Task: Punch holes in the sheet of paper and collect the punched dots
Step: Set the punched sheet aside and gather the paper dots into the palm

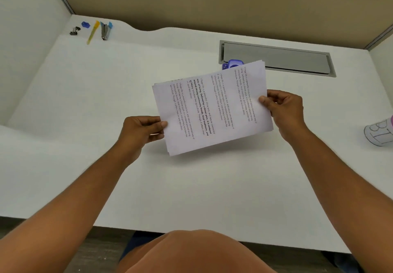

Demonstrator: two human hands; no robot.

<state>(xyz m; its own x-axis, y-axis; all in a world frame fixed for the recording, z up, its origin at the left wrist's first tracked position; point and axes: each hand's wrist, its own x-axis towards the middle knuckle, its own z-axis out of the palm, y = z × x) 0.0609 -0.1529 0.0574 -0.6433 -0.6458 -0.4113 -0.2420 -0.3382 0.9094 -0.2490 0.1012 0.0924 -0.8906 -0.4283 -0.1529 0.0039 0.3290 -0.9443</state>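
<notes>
**Where things lie on our desk**

We hold the sheets of paper point(212, 109) above the middle of the desk point(106, 94), our left hand point(141, 131) at their left edge, our right hand point(286, 109) at their right. Behind the sheets sits the hole punch point(232, 63), partly hidden by them, just before the cable tray cover point(276, 59). In the far left corner lie binder clips point(74, 31), a sharpener point(85, 24), a pen point(93, 32) and a stapler point(105, 31), side by side. A cup point(379, 132) stands at the right edge.

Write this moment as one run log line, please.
paper stack: held above desk | left hand: grips left edge | right hand: grips right edge | purple punch: behind paper, untouched
</notes>
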